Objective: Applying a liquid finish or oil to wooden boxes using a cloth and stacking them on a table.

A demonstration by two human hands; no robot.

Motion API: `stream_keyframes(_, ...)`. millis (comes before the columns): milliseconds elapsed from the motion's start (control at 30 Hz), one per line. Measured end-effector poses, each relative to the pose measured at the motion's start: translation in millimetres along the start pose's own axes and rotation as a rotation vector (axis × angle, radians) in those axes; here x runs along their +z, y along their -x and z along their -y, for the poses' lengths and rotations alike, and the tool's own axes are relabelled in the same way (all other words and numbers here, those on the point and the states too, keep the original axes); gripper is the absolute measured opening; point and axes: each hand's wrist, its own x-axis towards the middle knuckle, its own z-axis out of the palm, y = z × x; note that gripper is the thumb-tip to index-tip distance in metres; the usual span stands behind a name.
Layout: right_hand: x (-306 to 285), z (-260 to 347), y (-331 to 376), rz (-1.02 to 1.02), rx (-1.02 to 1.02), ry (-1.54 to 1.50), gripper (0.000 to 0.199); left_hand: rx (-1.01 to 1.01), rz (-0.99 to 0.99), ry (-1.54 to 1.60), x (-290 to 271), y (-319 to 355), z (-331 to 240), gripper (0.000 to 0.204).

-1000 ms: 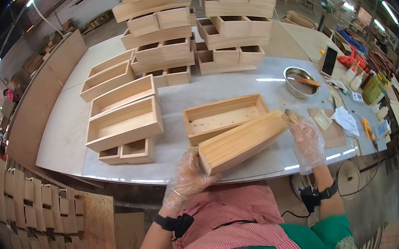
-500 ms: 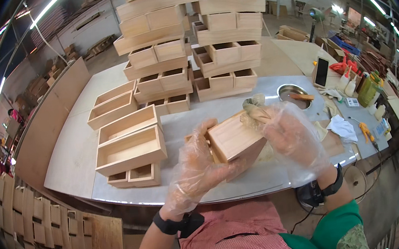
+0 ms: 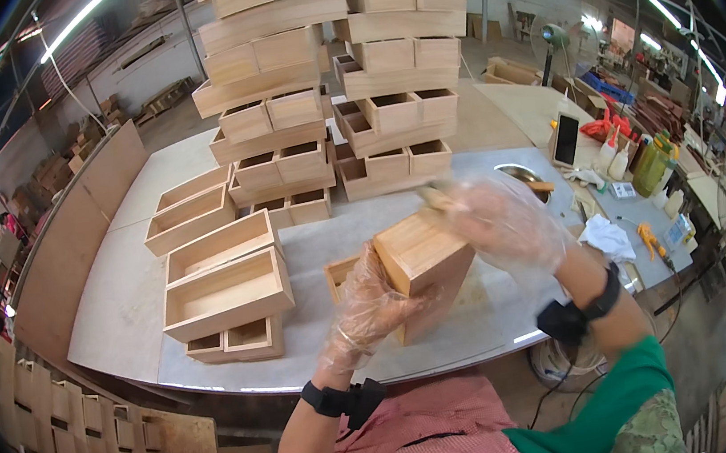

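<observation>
A long plain wooden box stands on end in front of me, tilted, above the grey table. My left hand, in a clear plastic glove, grips its lower left side. My right hand, also gloved, rests over the box's upper right corner and holds a small brush against the top edge. Another open wooden box lies on the table just behind the held one, mostly hidden by it.
Open wooden boxes lie in a row at the left of the table. Tall stacks of boxes fill the back. A metal bowl, a phone, bottles and rags sit at the right.
The box went from lying lengthwise across my hands to standing on end. Both hands came closer to my body, and the right hand moved onto the box's top corner.
</observation>
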Motion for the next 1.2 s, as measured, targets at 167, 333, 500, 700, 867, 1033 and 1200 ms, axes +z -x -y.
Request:
stream_keyframes(167, -20, 36, 10, -0.096, 0.094, -0.382, 0.024, -0.040, 0.004, 0.070, 0, -1, 5, 0.085)
stream_keyframes(333, 33, 0, -17, 0.120, 0.114, -0.569, 0.026, -0.010, 0.030, 0.052, 8, -7, 0, 0.085)
stream_keyframes(500, -25, 2, -17, 0.001, -0.103, 0.177, 0.034, 0.033, -0.011, 0.087, -3, -1, 4, 0.081)
stream_keyframes(700, -4, 35, -13, -0.031, 0.033, -0.132, 0.040, 0.109, -0.007, 0.107, 4, -4, 3, 0.078)
stream_keyframes(867, 53, 27, -20, 0.133, 0.437, -0.978, 0.035, 0.051, 0.064, 0.180, 9, -3, 18, 0.072)
stream_keyframes(1033, -35, 49, 4, 0.147, -0.005, -0.167, 0.034, 0.036, -0.008, 0.071, -1, -3, -4, 0.075)
stream_keyframes(1200, -7, 59, 4, 0.058, -0.002, -0.146, 0.029, 0.398, 0.026, -0.427, 1, -4, 23, 0.080)
